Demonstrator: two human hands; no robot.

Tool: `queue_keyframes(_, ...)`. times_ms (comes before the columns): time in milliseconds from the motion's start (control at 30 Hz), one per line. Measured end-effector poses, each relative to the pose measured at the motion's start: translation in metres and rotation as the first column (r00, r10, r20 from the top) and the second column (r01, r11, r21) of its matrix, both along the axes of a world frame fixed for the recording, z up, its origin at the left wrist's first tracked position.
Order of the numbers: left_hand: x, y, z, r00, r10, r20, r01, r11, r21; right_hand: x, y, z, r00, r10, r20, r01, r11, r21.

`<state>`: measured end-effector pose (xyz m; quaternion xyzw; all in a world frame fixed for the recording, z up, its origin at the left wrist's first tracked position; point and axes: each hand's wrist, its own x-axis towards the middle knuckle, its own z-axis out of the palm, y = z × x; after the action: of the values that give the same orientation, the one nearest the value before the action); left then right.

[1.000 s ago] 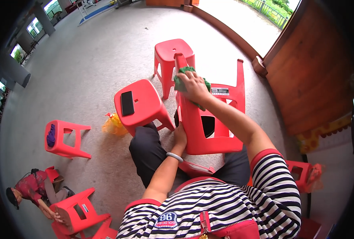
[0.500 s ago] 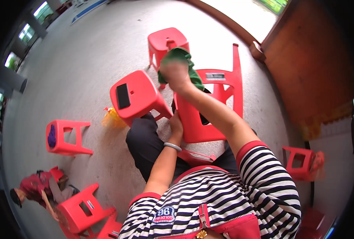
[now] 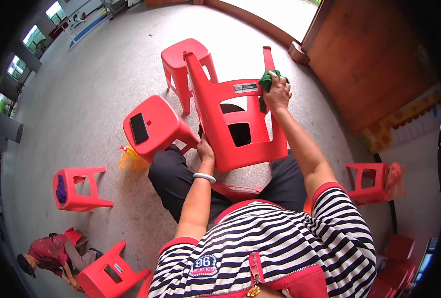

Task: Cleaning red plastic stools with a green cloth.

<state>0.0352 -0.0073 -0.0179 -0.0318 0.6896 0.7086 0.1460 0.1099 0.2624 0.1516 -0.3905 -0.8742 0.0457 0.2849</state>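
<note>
A red plastic stool (image 3: 220, 141) lies tipped between my knees, its legs pointing away from me and a small label on its side. My left hand (image 3: 205, 150), below a pale bangle, grips the stool's left edge; some of its fingers are hidden behind the plastic. My right hand (image 3: 278, 93) is closed around a bunched green cloth (image 3: 266, 81) and presses it against the stool's right leg, near the far end. Beside my left knee stands another red stool (image 3: 163, 121) with a black phone (image 3: 139, 128) lying on its seat.
Farther off stands a red stool (image 3: 185, 52). On the floor to the left are a yellow plastic bag (image 3: 131, 160) and a stool (image 3: 84, 201) bearing a purple cloth (image 3: 61, 189). A seated person (image 3: 49, 253) handles a stool (image 3: 101, 275) at lower left. Another stool (image 3: 367, 185) is at right.
My right hand and the cloth have moved from the stool's left leg across to its right leg. My left hand keeps its hold on the edge. The view has shifted slightly.
</note>
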Motion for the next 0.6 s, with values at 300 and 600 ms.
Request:
queue_keyframes(300,0.001,0.002,0.018,0.984,-0.176,-0.014,0.177,0.983,0.045,-0.068,-0.131,-0.007,0.958,0.282,-0.057,-0.279,0.959,0.057)
queue_keyframes(600,0.001,0.003,0.024,0.98,-0.035,0.197,-0.032,0.944,0.328,-0.073,-0.111,0.002,0.893,0.45,0.025,-0.45,0.888,0.09)
